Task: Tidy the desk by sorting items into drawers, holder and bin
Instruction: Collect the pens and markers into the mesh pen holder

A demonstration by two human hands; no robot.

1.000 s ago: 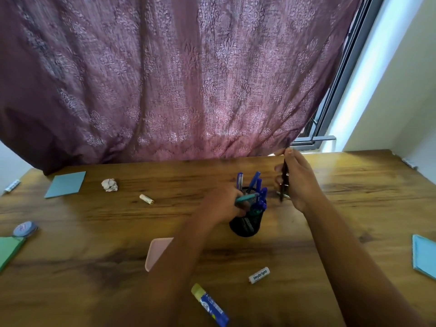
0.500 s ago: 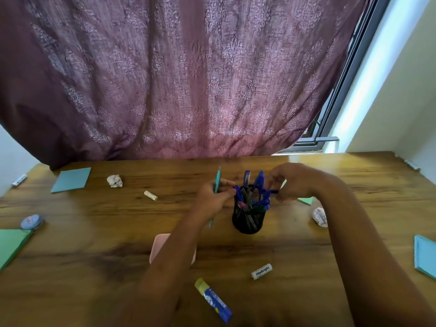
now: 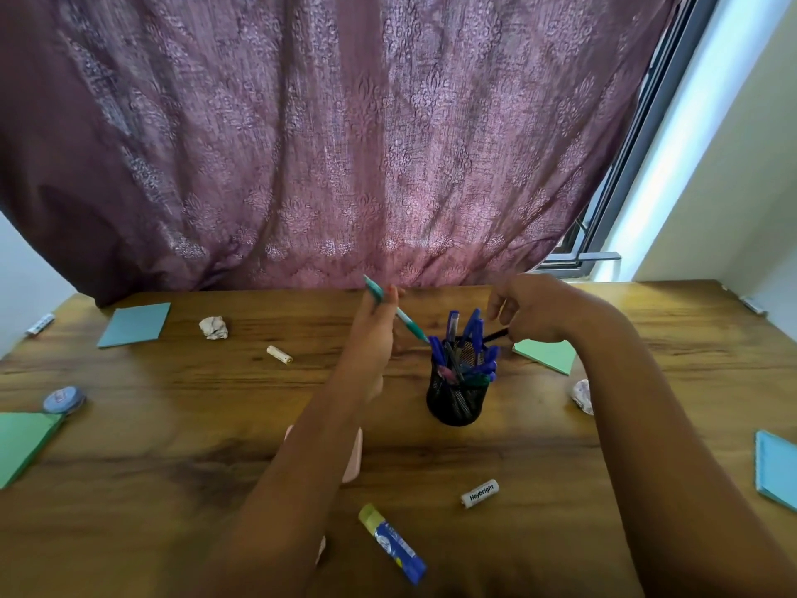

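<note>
From my feed, a maroon patterned curtain [image 3: 345, 144] hangs across the back and reaches down to the far edge of the wooden table [image 3: 151, 425]. To the right of it I see a dark window frame [image 3: 638, 148] with bright daylight beside it, then a pale wall [image 3: 733, 187] running down to the table's right corner. A strip of white wall [image 3: 26, 269] shows at far left.

Wooden desk [image 3: 172, 425], mesh pen holder [image 3: 456, 399], glue stick [image 3: 391, 542]
</note>
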